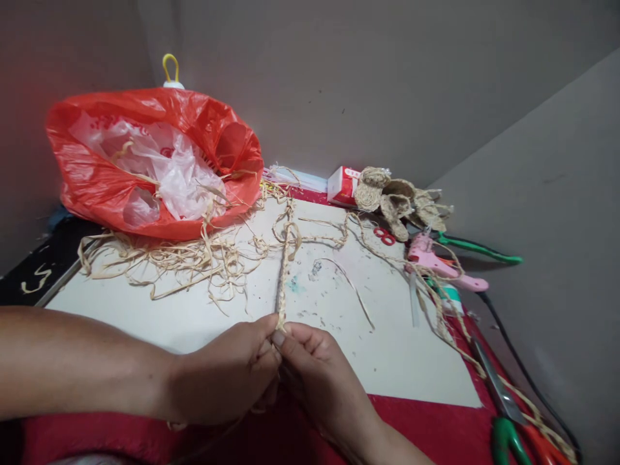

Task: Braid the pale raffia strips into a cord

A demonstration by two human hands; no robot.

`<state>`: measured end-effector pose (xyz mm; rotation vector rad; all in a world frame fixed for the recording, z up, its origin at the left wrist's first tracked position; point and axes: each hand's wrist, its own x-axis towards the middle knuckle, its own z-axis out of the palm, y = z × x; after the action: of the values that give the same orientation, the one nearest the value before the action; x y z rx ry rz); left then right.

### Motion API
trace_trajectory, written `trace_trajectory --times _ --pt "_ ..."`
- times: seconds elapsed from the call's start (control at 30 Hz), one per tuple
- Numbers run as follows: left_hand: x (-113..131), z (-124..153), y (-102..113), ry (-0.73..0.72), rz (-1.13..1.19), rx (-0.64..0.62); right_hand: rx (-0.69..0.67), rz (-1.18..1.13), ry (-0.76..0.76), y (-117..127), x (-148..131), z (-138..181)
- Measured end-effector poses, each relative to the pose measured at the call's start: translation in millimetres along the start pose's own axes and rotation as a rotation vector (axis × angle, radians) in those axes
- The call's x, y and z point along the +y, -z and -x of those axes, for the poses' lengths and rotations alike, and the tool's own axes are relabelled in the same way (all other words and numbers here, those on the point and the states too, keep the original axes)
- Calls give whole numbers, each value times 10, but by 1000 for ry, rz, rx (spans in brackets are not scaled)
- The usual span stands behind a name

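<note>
together, left hand and right hand pinch the straw braid, stretching away.

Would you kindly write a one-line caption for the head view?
Left hand and right hand pinch a straw braid over a white board near a red bag.

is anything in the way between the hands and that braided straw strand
Nothing visible does. The left hand and the right hand both pinch the near end of the straw braid, fingertips meeting on it. From there the braid runs away from them over the white board toward the loose straw.
</note>
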<state>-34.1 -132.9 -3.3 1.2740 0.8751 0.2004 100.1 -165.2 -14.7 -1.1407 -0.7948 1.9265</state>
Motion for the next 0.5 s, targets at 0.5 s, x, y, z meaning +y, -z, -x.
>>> trace_trajectory --times 0.5 --pt "177 -165 336 -47 -30 -133 31 -10 28 147 -24 2"
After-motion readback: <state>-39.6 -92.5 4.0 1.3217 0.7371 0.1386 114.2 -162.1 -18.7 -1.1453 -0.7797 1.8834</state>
